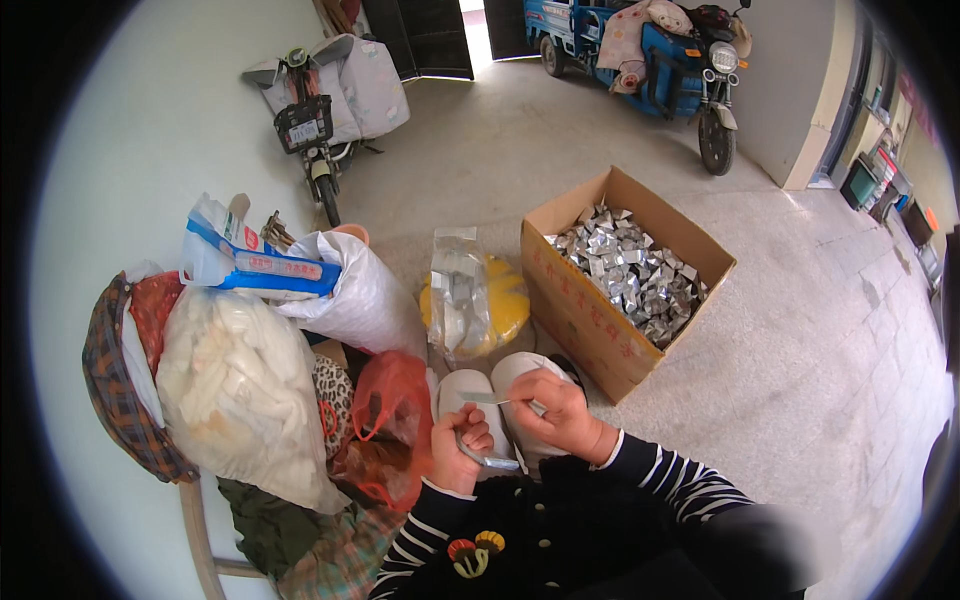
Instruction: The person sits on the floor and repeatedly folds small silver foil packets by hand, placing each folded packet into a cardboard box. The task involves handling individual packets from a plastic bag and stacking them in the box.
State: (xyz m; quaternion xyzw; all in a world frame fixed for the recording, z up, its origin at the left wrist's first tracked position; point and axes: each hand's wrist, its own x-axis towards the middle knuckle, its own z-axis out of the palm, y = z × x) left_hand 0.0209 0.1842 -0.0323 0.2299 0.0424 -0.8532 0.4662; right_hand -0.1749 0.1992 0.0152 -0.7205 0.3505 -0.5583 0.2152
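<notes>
My left hand [459, 450] is curled in front of my lap. A folded silver foil-paper strip [501, 463] sticks out below its fingers. Just to the right, my right hand [556, 411] pinches a flat, thin silvery sheet [478, 397] that reaches across above the left fingertips. Whether the left fingers touch this sheet cannot be made out. Beyond my knees, a clear plastic bag with silvery sheets [457, 300] lies on a yellow rounded bundle [508, 300]. A cardboard box [577, 315] at the right holds a heap of folded silver foil-paper pieces [634, 262].
Close on the left stand a stuffed clear bag [232, 390], a white woven sack [367, 292] and a red plastic bag [390, 394]. Farther off are a covered electric scooter [319, 131] by the wall and a blue cargo tricycle [667, 67].
</notes>
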